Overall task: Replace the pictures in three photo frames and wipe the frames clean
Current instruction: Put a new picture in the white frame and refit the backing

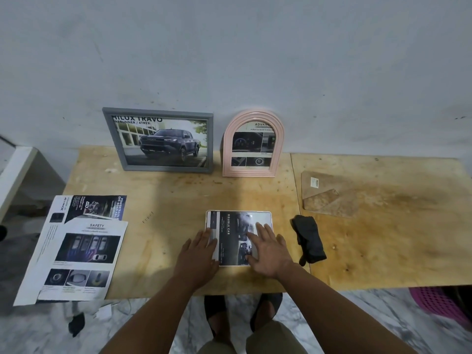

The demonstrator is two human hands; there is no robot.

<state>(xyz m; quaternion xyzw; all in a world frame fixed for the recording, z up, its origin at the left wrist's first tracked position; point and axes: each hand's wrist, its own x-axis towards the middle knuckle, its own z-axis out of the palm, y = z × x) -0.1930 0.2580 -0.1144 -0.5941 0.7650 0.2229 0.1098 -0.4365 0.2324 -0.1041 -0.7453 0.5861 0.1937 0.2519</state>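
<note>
White frame lay flat at bench front centre, print showing. Left hand and right hand pressed flat on it, fingers straight, grasping nothing. Risk: uneven pressure skewing print, smudging surface. Black cloth beside, untouched.
</note>
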